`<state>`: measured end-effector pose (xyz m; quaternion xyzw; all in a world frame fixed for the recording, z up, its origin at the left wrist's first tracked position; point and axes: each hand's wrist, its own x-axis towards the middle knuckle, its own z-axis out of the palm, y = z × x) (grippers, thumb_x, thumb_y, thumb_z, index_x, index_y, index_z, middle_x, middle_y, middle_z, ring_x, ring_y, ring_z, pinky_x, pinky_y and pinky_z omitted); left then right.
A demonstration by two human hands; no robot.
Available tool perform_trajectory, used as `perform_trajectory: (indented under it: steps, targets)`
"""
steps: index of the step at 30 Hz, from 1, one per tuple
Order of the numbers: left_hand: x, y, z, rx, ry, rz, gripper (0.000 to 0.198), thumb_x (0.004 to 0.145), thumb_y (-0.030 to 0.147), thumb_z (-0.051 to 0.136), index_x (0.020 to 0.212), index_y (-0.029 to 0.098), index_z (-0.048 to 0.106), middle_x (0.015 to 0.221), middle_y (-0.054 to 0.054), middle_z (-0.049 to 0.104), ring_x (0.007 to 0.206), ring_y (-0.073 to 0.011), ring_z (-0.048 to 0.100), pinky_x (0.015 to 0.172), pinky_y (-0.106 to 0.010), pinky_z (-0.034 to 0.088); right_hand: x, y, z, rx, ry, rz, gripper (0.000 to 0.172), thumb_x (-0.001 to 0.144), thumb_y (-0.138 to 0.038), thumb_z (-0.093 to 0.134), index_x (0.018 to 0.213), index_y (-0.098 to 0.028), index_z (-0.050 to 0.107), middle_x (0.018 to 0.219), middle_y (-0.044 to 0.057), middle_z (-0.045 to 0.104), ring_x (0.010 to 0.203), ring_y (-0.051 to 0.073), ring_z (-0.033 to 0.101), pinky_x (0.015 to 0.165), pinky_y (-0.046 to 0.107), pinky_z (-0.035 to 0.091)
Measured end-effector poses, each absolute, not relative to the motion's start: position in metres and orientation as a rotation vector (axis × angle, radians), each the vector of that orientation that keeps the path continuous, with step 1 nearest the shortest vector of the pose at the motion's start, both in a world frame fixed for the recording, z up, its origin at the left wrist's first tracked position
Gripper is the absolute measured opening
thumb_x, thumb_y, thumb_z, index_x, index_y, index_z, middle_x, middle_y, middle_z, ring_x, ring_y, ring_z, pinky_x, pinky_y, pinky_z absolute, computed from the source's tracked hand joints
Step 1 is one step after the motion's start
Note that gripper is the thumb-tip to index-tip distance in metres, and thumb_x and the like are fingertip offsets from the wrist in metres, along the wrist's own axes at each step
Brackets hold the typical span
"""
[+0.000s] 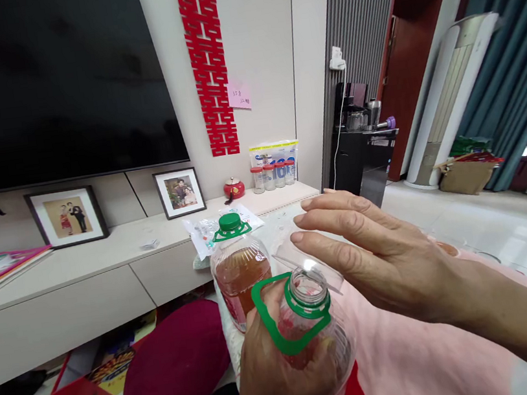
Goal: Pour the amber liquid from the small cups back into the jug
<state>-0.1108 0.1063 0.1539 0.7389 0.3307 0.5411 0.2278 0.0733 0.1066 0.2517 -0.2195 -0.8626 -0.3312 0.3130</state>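
Observation:
A clear plastic jug (339, 344) with an uncapped mouth and a green carry handle (291, 345) stands low in the middle. My left hand (285, 368) is wrapped round its upper body, under the handle. To the upper right of the mouth, my right hand (373, 247) is stretched flat with its fingers slightly apart. Just below those fingers, behind the jug's neck, is a transparent plastic piece (327, 270); I cannot make out its kind or whether the hand touches it. Behind the left hand is a second jug (241, 269), green-capped and partly filled with amber liquid.
The jugs are on a table with a pink cloth (396, 342). A maroon round seat (179, 366) is at the left, near a red box (81, 386). Along the wall, a low white cabinet (65, 323) carries framed photos, a red pot (233, 188) and several red-lidded jars (273, 178).

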Motion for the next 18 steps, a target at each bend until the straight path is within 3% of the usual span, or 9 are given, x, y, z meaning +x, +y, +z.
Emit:
perform_trajectory:
  steps: [6,11,15,18]
  targets:
    - [-0.113,0.108,0.149,2.111,0.942,1.53,0.033,0.07,0.015,0.058,0.097,0.033,0.053,0.082,0.007,0.064,0.071,-0.0164,0.065,0.063,-0.031,0.059,0.073,0.107,0.251,-0.601,-2.272,-0.885,0.036,0.095,0.0,0.055,0.129,-0.009,0.061,0.128,0.016,0.069,0.134,0.03,0.055,0.113,0.053,0.051]
    - [-0.112,0.107,0.154,2.123,0.909,1.512,0.019,0.072,0.015,0.056,0.084,0.028,0.051,0.077,0.005,0.063,0.07,-0.0172,0.066,0.056,-0.028,0.055,0.072,0.107,0.251,-0.61,-2.27,-0.898,0.037,0.095,0.0,0.052,0.129,-0.012,0.061,0.129,0.015,0.069,0.135,0.03,0.055,0.112,0.053,0.051]
    - [-0.114,0.109,0.147,2.147,0.922,1.532,0.03,0.076,0.015,0.059,0.103,0.03,0.055,0.09,0.005,0.069,0.076,-0.0162,0.071,0.068,-0.029,0.061,0.07,0.107,0.249,-0.643,-2.229,-0.752,0.035,0.093,0.001,0.053,0.126,-0.008,0.063,0.125,0.017,0.069,0.129,0.027,0.058,0.112,0.048,0.051]
    - [-0.12,0.114,0.136,2.192,0.98,1.54,0.04,0.077,0.021,0.062,0.115,0.028,0.053,0.099,-0.002,0.07,0.085,-0.0218,0.073,0.075,-0.035,0.064,0.075,0.111,0.245,-0.753,-2.19,-0.414,0.039,0.09,-0.006,0.063,0.129,-0.006,0.06,0.124,0.018,0.069,0.122,0.024,0.062,0.107,0.042,0.053]
